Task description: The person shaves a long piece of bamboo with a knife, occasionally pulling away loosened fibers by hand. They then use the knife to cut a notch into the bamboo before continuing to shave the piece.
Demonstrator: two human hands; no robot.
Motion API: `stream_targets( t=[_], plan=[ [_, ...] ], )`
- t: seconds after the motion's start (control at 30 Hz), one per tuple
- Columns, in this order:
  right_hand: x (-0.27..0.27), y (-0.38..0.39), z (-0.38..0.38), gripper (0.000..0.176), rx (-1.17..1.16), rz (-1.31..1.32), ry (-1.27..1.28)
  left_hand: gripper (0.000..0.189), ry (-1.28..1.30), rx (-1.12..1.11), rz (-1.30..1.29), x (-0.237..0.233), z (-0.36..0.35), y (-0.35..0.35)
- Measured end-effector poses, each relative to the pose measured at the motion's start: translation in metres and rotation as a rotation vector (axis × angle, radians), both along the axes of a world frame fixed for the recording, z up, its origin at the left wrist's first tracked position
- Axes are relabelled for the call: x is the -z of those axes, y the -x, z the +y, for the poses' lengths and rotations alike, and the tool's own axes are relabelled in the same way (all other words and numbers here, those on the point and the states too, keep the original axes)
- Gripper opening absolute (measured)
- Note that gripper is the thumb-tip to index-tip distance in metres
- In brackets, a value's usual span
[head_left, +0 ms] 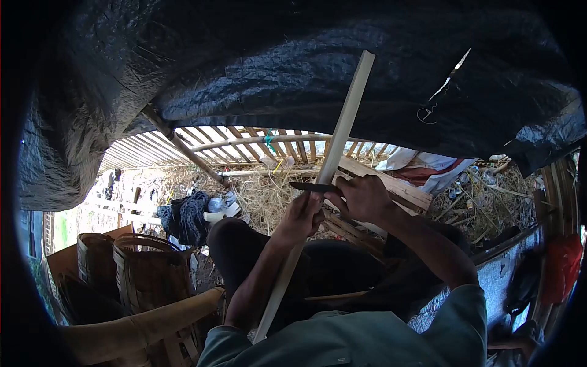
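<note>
A long, pale flat strip (347, 116), which looks like bamboo or wood, slants from my lap up past my hands. My left hand (298, 217) is closed around the strip at about its middle. Just to the right, my right hand (365, 199) grips a dark knife (310, 186). Its blade points left and lies across the strip, right above the fingers of my left hand. The handle is mostly hidden in my right fist.
Woven baskets (147, 269) and a thick bamboo pole (147, 318) are at the lower left. A dark tarp (275, 67) hangs ahead, above a slatted fence (238, 142). Planks (391, 183), straw (263, 196) and a white sack (443, 174) lie beyond my legs.
</note>
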State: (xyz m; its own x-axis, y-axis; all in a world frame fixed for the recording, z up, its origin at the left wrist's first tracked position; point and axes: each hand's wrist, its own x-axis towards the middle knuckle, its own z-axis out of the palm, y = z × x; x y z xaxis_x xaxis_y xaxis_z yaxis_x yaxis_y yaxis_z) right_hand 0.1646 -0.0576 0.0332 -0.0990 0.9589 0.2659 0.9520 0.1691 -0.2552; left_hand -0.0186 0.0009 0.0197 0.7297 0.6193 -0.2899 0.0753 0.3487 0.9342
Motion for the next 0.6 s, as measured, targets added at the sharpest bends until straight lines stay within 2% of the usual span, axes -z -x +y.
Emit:
stream_targets(
  t=[0.07,0.17,0.27,0.37,0.47,0.6],
  plan=[
    [0.004,-0.001,0.0,0.039,-0.014,-0.013,0.009,0.021,-0.119,-0.021,-0.035,0.005,-0.004,0.0],
    [0.007,0.001,0.004,0.048,0.009,-0.054,-0.065,0.022,-0.161,-0.015,-0.105,0.026,-0.002,0.005],
    [0.01,0.006,0.005,0.052,0.05,-0.104,-0.078,0.017,-0.462,-0.077,-0.073,0.042,0.003,0.004],
    [0.012,0.006,0.013,0.048,0.065,-0.111,-0.058,0.013,-0.356,-0.048,0.065,0.029,0.005,0.001],
    [0.025,0.006,0.02,0.051,0.08,-0.115,-0.033,0.013,-0.21,-0.089,0.07,0.014,0.004,-0.001],
    [0.019,0.009,0.029,0.055,0.093,-0.113,-0.013,0.016,-0.209,-0.164,0.04,0.017,0.007,-0.003]
  ],
)
